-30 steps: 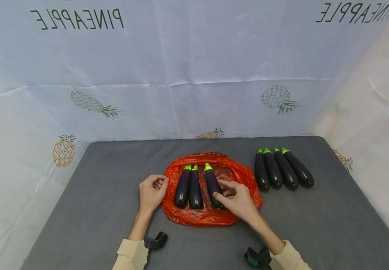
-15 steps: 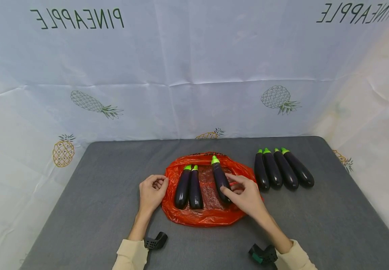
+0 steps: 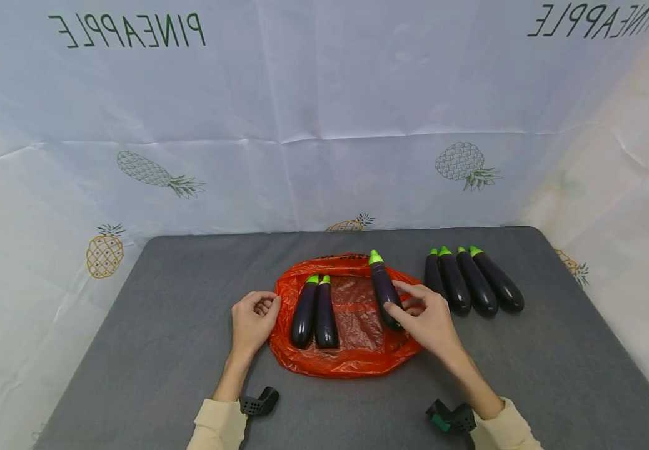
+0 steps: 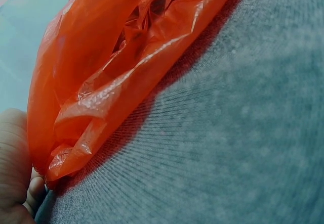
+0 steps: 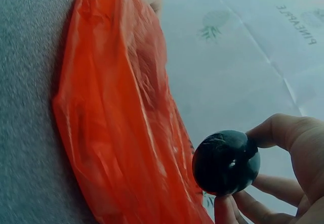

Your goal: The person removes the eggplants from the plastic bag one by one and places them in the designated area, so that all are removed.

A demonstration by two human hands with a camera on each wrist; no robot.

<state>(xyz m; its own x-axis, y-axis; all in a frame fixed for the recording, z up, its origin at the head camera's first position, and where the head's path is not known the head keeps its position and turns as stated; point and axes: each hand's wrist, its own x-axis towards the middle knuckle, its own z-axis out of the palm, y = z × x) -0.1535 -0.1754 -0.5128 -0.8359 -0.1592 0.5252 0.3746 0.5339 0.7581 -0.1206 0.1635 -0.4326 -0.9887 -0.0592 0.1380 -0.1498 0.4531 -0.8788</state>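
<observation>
One eggplant (image 3: 384, 290) is held over the right side of the red bag (image 3: 336, 367), its green stem pointing toward the bag's far rim. In the right wrist view only its round, glossy, dark bottom end shows; the stem is hidden behind it. The right hand (image 3: 428, 319) pinches it near that end, thumb and fingertips around the smooth skin, while most of its length extends free beyond the grip. The left hand (image 3: 254, 319) pinches the bag's left edge; the left wrist view cuts off most of that hand, and plastic covers some of the fingers.

Thin, crinkled, and shiny, the bag has dark print on its far rim, too folded to read. Two eggplants (image 3: 304, 319) lie inside its left half. Right of the bag, four eggplants (image 3: 476, 284) lie on the gray, woven-looking tabletop (image 3: 189, 275), the nearest partly covered by the right hand.
</observation>
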